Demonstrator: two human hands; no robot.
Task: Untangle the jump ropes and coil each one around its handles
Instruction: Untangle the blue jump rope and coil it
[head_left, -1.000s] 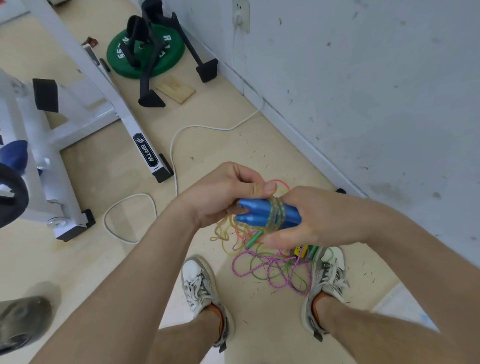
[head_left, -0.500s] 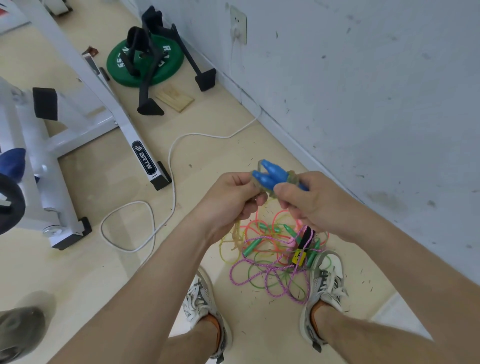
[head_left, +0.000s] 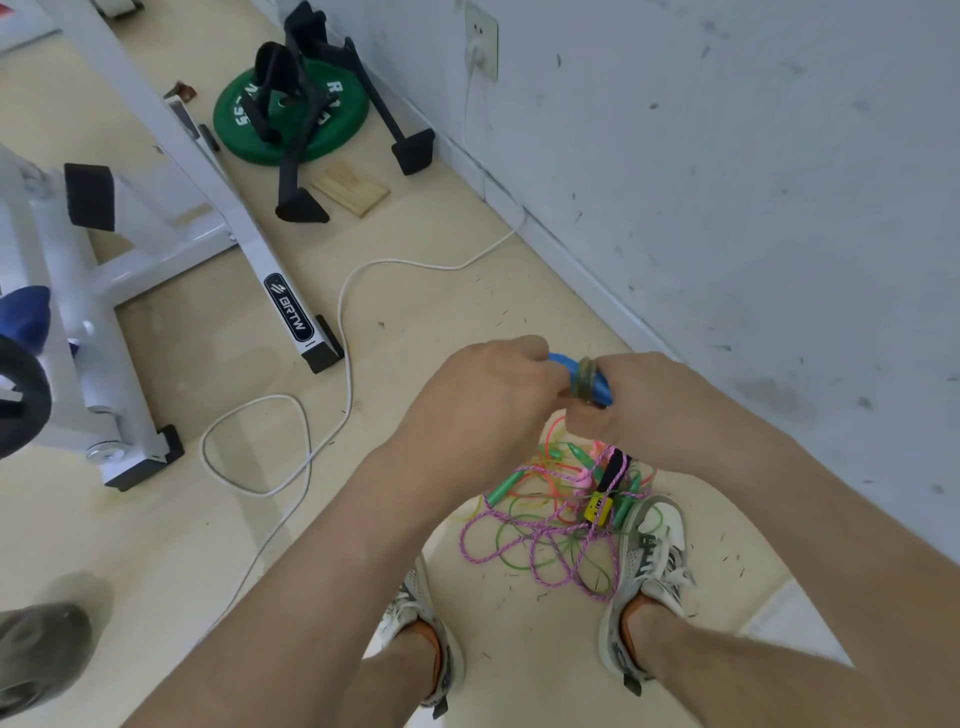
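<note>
1. Pale floor (head_left: 415, 301) carries a white machine frame (head_left: 228, 208) on the left, with a loose white cable (head_left: 343, 332) curling beside it.
2. The left hand (head_left: 488, 395) is curled round the left end of the blue handles (head_left: 566, 362), which are held together in the air above the floor, its fingertips against the clear rope (head_left: 584, 382) wound round their middle.
3. The right hand (head_left: 639, 400) is closed on the other end; whether it also pinches the rope's tail is hidden.
4. To finish this coil well, I judge the last turn should be pulled snug and its end tucked under a neighbouring turn. The handles must stay pressed side by side so that nothing slips.
5. Below the right hand, the pink, green and orange tangle (head_left: 550, 525) lies on the floor between the shoes, near the scuffed wall (head_left: 727, 182), not yet sorted.
6. Half a second ago the handles tilted upward with their tips clear of the left hand, and a yellowish strand hung beneath it. Now they lie nearly level, the hands have closed in, and no strand dangles.
</note>
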